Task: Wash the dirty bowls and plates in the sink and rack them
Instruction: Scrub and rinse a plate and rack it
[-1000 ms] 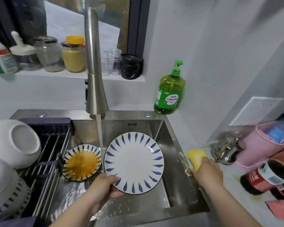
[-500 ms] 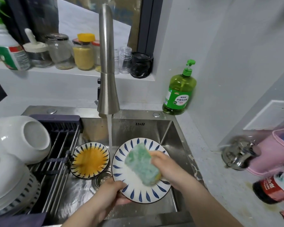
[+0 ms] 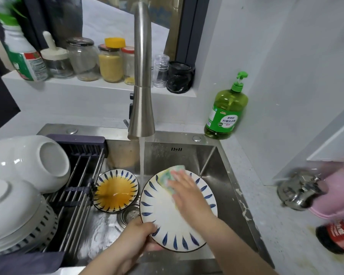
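While left hand (image 3: 135,238) grips plate (image 3: 165,217) rim, right hand (image 3: 189,197), seemingly flat, presses sponge (image 3: 168,176) atop.

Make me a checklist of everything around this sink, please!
Surface: steel sink, wet, with the tap running.
Job's things: big plate with blue leaves, held over the sink; small plate with orange sauce beside the drain; sponge; rack on the sink's left side, holding white bowls.
Clutter: soap bottle at the sink's corner; jars on the sill; metal pot, pink tub and red-label bottle on the right counter.
Grippers: left hand grips the big plate's lower rim; right hand presses the sponge on the plate, fingers flat.
Cables: nothing seen.
Surroundings: white walls, and a window behind the tap.
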Motion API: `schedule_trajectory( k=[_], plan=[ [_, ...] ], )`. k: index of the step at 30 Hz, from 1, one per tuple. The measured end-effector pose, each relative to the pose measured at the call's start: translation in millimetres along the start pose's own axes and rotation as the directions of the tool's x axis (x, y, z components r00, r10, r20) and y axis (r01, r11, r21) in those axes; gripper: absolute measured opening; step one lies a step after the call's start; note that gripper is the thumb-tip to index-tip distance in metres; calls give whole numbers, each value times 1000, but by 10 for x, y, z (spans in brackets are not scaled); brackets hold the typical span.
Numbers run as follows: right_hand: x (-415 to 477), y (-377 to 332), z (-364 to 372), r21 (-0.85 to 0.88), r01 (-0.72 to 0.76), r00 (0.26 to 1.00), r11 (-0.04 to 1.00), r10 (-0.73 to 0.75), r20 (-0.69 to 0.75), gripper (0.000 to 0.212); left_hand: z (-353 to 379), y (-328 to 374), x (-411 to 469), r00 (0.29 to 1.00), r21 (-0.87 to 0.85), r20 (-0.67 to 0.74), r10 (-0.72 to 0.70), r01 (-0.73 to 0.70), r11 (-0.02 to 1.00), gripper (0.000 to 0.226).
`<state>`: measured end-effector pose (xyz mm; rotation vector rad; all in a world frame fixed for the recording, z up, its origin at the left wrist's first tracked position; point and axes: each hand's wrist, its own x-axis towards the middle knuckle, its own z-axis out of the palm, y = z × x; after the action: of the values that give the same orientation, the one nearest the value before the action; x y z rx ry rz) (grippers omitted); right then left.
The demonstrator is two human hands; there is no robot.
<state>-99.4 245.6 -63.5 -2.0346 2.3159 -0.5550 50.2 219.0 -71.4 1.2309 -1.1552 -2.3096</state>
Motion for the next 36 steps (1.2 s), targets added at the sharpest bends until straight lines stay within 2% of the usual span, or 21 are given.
schedule_trajectory(
  k=[2, 4, 7, 9, 11, 13, 14, 16, 19, 20, 22, 24, 25, 27, 29, 30, 31, 33, 35, 36],
  plan=[
    [24, 22, 16, 119, -126, 992, 985, 126, 9, 46, 16, 15, 21, 1000, 28, -6, 19, -18, 999, 30],
    [-21, -137, 39, 272, -134, 989, 953, 145, -21, 43, 34, 45, 41, 999, 58, 2, 44, -44, 997, 21],
    [-162, -324, 96, 405, 33, 994, 914, -74, 85, 33, 6, 72, 52, 996, 62, -12, 88, -87, 994, 25],
    [-138, -182, 40, 416, 50, 990, 908, -101, 101, 31, -10, 83, 67, 994, 55, -29, 103, -102, 993, 27],
    [-73, 50, -43, 394, -59, 997, 917, 71, -15, 32, -5, 82, 83, 994, 53, -25, 103, -102, 993, 30],
    [-47, 240, -12, 361, -192, 956, 913, 257, -141, 38, 28, 100, 124, 992, 90, -24, 127, -124, 988, 30],
    [-57, 219, 40, 313, -216, 940, 925, 284, -190, 39, 49, 118, 133, 990, 111, -22, 138, -135, 985, 31],
    [-67, -36, 124, 204, -163, 954, 965, 207, -217, 38, 71, 163, 168, 988, 127, -12, 157, -154, 980, 32],
    [-241, -202, 302, 210, 67, 979, 975, -24, -201, 25, 67, 214, 177, 982, 114, -11, 186, -184, 976, 32],
    [-256, -149, 271, 172, 94, 980, 981, -61, -189, 26, 64, 213, 180, 982, 104, -17, 190, -187, 977, 33],
    [-253, 9, 152, 183, 17, 971, 983, 28, -237, 34, 72, 195, 180, 981, 99, -28, 191, -188, 977, 36],
    [-267, 233, 141, 201, -158, 926, 967, 216, -311, 33, 105, 179, 174, 981, 133, -26, 192, -187, 973, 36],
    [-266, 243, 131, 227, -234, 917, 945, 292, -273, 33, 119, 171, 175, 982, 138, -25, 187, -182, 974, 35],
    [-260, 12, 120, 218, -182, 960, 959, 221, -170, 33, 106, 152, 174, 986, 105, -29, 167, -163, 981, 34],
    [-289, -202, 146, 247, -34, 994, 968, 58, -93, 26, 82, 136, 175, 989, 83, -27, 146, -143, 986, 30],
    [-284, -203, 198, 234, 83, 993, 969, -61, -98, 21, 77, 119, 165, 991, 76, -20, 131, -130, 989, 28],
    [-215, -147, 196, 182, 137, 989, 974, -126, -74, 22, 89, 109, 153, 993, 69, -9, 120, -119, 991, 26],
    [-15, -13, 77, 154, 52, 998, 987, -48, -30, 38, 133, 81, 113, 995, 50, 6, 101, -101, 994, 23],
    [141, 151, 13, 80, -21, 991, 997, 32, -132, 58, 171, 88, 95, 995, 13, 3, 104, -104, 995, 25],
    [172, 169, -7, 92, -117, 982, 989, 129, -138, 66, 169, 107, 96, 994, 16, -4, 112, -112, 994, 28]
  ],
)
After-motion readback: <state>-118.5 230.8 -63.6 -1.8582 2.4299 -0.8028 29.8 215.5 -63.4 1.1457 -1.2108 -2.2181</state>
